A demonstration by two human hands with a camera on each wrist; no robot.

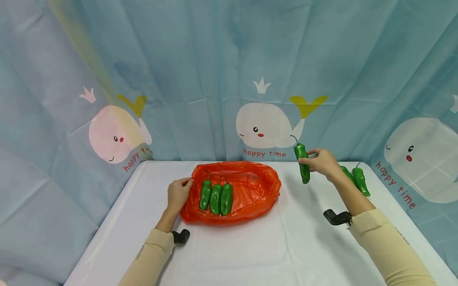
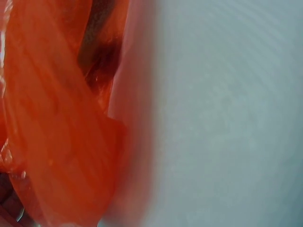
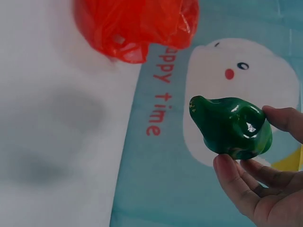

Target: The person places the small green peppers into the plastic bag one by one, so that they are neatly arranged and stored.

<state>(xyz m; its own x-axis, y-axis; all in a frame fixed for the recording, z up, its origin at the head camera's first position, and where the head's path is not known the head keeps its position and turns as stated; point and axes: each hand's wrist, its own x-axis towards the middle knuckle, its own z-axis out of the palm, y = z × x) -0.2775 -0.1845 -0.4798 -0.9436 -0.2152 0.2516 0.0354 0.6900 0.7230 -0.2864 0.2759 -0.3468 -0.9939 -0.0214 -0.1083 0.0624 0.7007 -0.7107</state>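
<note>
A glossy green pepper [image 1: 302,163] with a curved stem is held above the table by my right hand [image 1: 323,161], pinched between thumb and fingers. In the right wrist view the same pepper [image 3: 232,125] shows end-on in the fingertips. My left hand [image 1: 179,194] pinches the left rim of an open red plastic bag [image 1: 254,190]. Inside the bag three green peppers [image 1: 216,198] lie side by side, stems away from me. The left wrist view shows the bag [image 2: 66,142] up close, with only a bit of the fingers at the lower left corner.
Behind my right forearm, more green peppers [image 1: 359,180] lie at the table's far right; the forearm partly hides them. A white cloth covers the table [image 1: 243,254]. A blue curtain [image 1: 193,79] with printed whales hangs along the back and sides.
</note>
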